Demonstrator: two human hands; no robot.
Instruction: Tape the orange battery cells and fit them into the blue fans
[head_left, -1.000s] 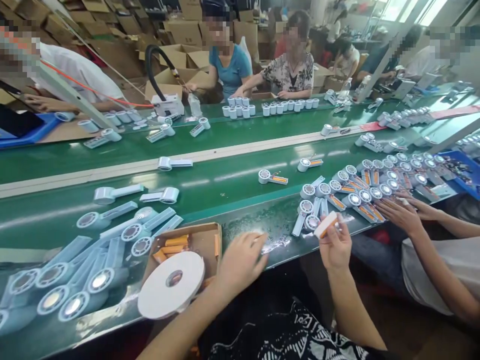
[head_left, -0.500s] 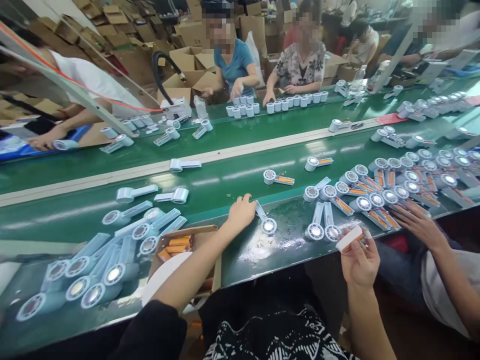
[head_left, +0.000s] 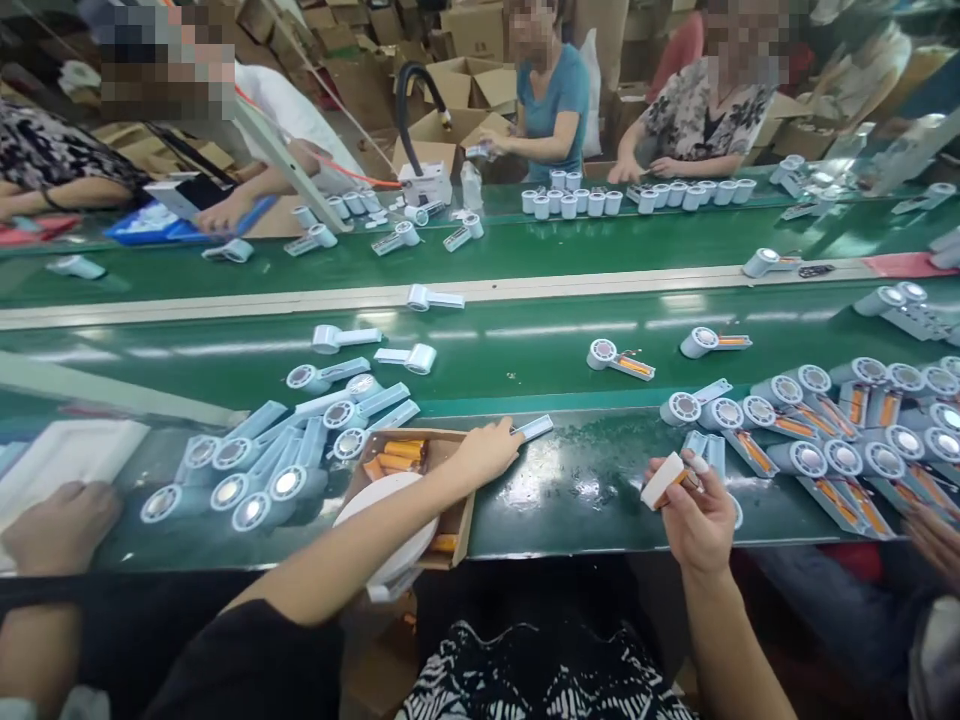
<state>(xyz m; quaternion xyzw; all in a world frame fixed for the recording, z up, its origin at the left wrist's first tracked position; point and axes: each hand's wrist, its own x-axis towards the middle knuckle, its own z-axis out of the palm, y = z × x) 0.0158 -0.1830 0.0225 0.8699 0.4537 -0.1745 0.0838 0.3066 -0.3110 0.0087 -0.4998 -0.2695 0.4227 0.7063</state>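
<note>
My left hand [head_left: 491, 450] is closed over a pale blue handheld fan housing [head_left: 535, 429]. The housing's slotted handle sticks out to the right past my fingers, while its round head is hidden under the hand. Raised above the bench's front edge, my right hand [head_left: 701, 515] pinches an orange battery with a white face [head_left: 663, 481] between thumb and fingers. Behind that hand lie fan housings [head_left: 709, 450], partly covered by it. Under my left forearm stands a cardboard box [head_left: 462, 520] with orange batteries [head_left: 401, 455] and a white round lid-like piece [head_left: 390, 520].
Fan housings [head_left: 289, 483] are heaped to the left; many more with orange batteries [head_left: 810, 460] crowd the right. Several lie on the green belt [head_left: 510, 350]. A co-worker's hand [head_left: 64, 525] touches a white tray [head_left: 75, 450] at left; another hand [head_left: 934, 535] shows at right.
My left hand has closed on the fan housing, whose handle now points right. The right hand still holds the battery. The view has swung left, showing a co-worker's hand and white tray.
</note>
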